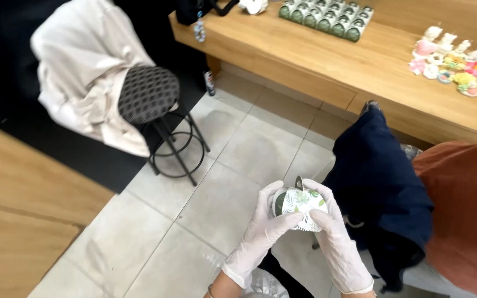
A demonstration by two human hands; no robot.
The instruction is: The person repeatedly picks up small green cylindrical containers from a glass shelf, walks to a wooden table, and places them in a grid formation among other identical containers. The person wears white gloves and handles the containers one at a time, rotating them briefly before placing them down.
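Note:
Both my hands wear white gloves and hold one small round tin (298, 203) wrapped in a white label with green leaves. My left hand (260, 232) cups it from below and on the left, thumb lying across its front. My right hand (332, 232) wraps it from the right, fingers curled over the top edge. The tin is held above the grey tiled floor (233, 143), in front of my body.
A black round stool (149, 95) with a pale coat (84, 60) draped over it stands to the left. A long wooden bench (327, 66) at the back holds several green tins (327, 16) and small pastel figurines (448, 60). A person in a rust top (465, 209) and dark blue cloth (379, 187) is at right.

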